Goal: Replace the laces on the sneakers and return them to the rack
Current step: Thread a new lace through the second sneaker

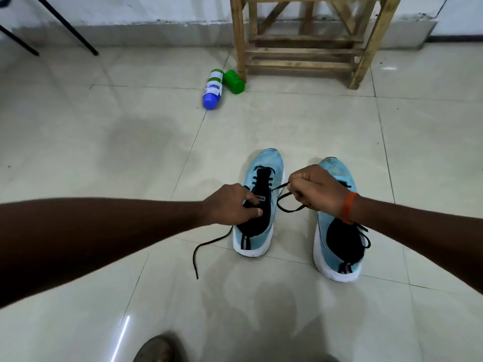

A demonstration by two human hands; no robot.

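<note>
Left hand (232,203) pinches left sneaker (266,163) by its tongue, right hand (313,190) grips black lace (281,188) taut. A hard tug may drag the loose floor end back through the eyelets.

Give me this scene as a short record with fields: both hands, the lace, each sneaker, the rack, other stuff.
left hand: pinches lace at tongue of left sneaker
right hand: grips lace loop, raised
lace: black, one end trailing on floor
left sneaker: on floor, partly laced
right sneaker: beside it, on floor
rack: wooden, behind sneakers
other: blue-capped bottle and green bottle lying by rack leg
</note>
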